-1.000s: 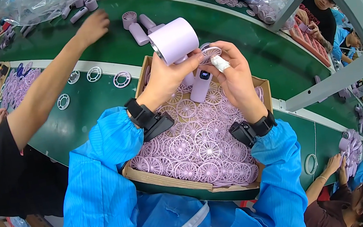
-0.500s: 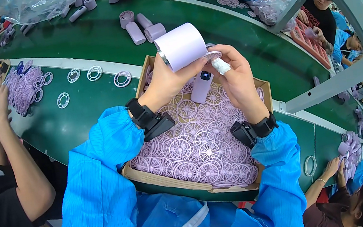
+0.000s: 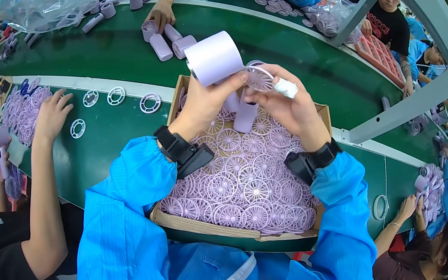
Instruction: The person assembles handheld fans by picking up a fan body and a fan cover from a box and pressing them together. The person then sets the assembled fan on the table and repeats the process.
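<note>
My left hand (image 3: pixel 203 104) is closed round a lilac handheld fan (image 3: pixel 214 59), its drum-shaped head raised above the carton. A round spoked fan grille (image 3: pixel 259 78) is tilted in the fingers of my right hand (image 3: pixel 290 105), close to my left thumb tip. White tape (image 3: pixel 285 88) wraps one right finger. Below the fingers hangs a second lilac fan handle (image 3: pixel 245 118); its upper end is partly hidden, and which hand bears it I cannot tell. Under both hands, an open carton (image 3: pixel 215 227) holds many loose lilac grilles (image 3: pixel 253 189).
Several pale rings (image 3: pixel 116 96) and a lilac heap (image 3: pixel 27 109) lie on the green bench (image 3: pixel 115 135) to the left. A co-worker's hand (image 3: pixel 161 14) touches fans on the far belt (image 3: pixel 100 48). Another co-worker's hand (image 3: pixel 53 114) reaches in at left. A grey metal frame (image 3: pixel 409 101) stands right.
The fan in my left hand has shifted slightly left. The grille has turned to show more of its face. A co-worker's hand has reached the belt fans; another has moved toward the rings.
</note>
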A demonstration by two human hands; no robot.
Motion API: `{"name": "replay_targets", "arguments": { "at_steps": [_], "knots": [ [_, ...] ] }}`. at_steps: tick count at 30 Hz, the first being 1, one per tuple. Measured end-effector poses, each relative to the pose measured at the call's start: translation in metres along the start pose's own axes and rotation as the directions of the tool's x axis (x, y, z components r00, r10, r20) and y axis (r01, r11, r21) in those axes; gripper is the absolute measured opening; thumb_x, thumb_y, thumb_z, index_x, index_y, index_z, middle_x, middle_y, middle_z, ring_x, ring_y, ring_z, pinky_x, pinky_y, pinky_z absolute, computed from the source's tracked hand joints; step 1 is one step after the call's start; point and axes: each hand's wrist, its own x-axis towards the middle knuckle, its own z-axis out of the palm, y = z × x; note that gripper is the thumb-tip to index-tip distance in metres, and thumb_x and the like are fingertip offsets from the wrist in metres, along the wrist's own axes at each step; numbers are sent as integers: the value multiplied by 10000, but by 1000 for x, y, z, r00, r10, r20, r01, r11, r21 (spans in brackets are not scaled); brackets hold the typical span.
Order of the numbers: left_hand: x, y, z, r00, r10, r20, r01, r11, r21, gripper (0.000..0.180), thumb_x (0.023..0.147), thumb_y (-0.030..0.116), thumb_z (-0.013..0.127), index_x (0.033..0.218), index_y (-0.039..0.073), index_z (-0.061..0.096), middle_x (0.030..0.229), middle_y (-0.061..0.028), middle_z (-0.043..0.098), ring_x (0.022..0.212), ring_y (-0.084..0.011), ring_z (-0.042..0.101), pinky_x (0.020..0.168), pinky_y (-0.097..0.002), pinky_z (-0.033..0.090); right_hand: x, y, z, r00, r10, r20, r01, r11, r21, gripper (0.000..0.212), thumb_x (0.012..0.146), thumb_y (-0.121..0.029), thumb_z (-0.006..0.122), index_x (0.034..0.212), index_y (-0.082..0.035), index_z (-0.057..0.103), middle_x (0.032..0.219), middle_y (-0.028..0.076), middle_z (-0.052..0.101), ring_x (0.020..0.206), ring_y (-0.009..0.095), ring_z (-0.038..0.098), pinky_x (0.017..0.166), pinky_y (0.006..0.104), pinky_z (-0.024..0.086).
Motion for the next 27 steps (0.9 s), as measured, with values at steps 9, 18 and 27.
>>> {"name": "replay_targets", "arguments": {
  "at_steps": [9, 18, 27],
  "knots": [
    [0, 2, -4, 859, -376, 347, 464, 859, -215, 322, 771, 56, 595, 1088, 12, 558, 946, -86, 618, 849, -194, 616, 739, -326, 505, 2, 13, 32, 754, -651, 81, 269, 194, -943, 350, 761, -85, 732, 1082, -27, 605, 1126, 109, 478, 1021, 229, 539, 883, 333, 453],
    [-4, -3, 2, 827, -409, 387, 510, 834, -208, 206, 766, 122, 609, 935, 8, 578, 776, -82, 577, 690, -178, 582, 642, -312, 482, 2, 15, 29, 699, -703, 135, 321, 139, -937, 436, 720, -82, 757, 1109, -31, 569, 1134, 117, 475, 1034, 224, 514, 871, 332, 444],
    [-2, 0, 9, 845, -418, 334, 490, 855, -170, 293, 859, 139, 616, 1116, 23, 534, 938, -68, 594, 776, -163, 596, 694, -329, 516, 2, 18, 26, 695, -717, 49, 289, 217, -932, 417, 774, 5, 697, 1148, 6, 514, 1171, 111, 451, 1070, 178, 499, 927, 316, 421]
  ]
}}
